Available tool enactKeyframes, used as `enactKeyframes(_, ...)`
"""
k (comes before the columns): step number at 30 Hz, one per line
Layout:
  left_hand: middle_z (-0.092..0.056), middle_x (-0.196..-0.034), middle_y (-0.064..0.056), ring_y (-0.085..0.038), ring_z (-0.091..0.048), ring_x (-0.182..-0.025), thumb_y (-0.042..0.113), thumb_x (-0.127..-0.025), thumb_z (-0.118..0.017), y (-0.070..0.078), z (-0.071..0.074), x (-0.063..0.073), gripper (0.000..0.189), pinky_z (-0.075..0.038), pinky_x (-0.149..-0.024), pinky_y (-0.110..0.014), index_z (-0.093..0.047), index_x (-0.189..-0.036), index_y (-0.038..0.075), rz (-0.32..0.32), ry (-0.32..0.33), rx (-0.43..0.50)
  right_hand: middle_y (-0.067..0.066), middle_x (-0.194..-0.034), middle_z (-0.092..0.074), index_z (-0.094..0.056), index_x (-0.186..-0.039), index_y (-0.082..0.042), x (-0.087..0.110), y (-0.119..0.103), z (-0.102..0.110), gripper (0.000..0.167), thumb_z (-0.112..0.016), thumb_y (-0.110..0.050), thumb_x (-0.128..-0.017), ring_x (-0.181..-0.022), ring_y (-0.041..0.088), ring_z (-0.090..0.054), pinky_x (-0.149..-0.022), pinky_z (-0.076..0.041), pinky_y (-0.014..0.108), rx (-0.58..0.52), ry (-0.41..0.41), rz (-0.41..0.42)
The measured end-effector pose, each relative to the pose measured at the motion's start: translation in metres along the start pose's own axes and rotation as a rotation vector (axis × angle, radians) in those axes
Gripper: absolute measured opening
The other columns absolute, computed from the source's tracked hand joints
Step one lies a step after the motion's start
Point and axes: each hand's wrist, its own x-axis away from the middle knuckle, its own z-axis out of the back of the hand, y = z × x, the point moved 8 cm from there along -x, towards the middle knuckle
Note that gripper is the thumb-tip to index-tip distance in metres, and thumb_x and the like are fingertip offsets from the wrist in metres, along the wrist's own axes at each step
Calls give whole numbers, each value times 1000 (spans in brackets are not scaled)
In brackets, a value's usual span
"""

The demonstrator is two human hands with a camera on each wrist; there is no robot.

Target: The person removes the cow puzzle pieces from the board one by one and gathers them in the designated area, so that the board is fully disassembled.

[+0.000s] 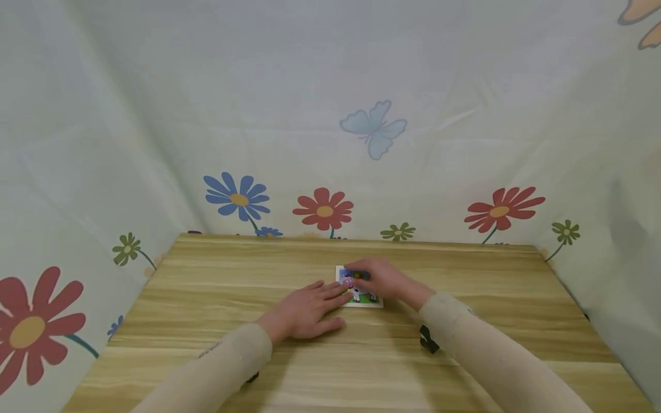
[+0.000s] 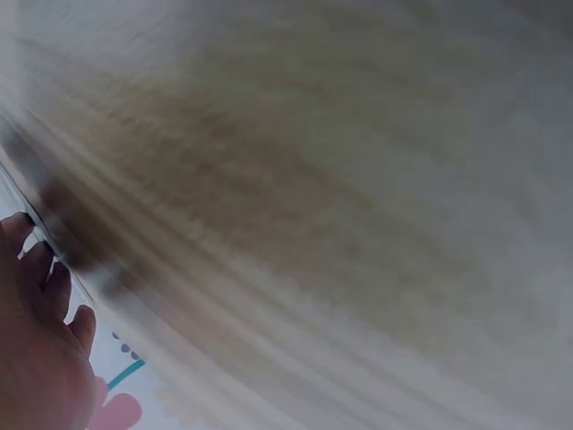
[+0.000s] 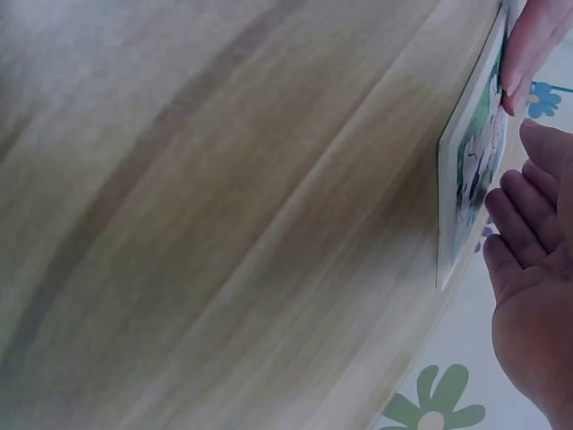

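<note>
Left grip [image 1: 311, 310]: on picture card [image 1: 364, 295] | right grip [image 1: 386, 279]: seemingly touching it

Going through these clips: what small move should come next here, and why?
I'd probably lift the right hand away: its fingers hide the upper right of the picture card, so that corner can't be checked; the left hand has fingertips over the left side.

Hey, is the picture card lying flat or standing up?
Flat: the card lies on the table, printed side up, as the head and right wrist views show.
</note>
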Motion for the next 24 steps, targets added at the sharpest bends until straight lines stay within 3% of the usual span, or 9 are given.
enactKeyframes(10,-23,-177,2,-17,-22,-163,55,-115,-31,-1,-6,3,65,-22,-132,-51,-24,-172,24,-8,30,10,14,-142,-69,-66,-145,-4,-3,-3,-3,44,-70,-21,-106,-133,32,-65,-114,-51,52,-13,-18,-32)
enactKeyframes(24,-21,-178,3,-14,-18,-164,50,-116,-32,-1,-6,3,62,-19,-133,-49,-25,-172,25,10,-1,6,15,-131,-73,-69,-139,1,-12,-8,-2,39,-71,-18,-105,-121,31,-69,-107,-55,51,-15,6,-16)
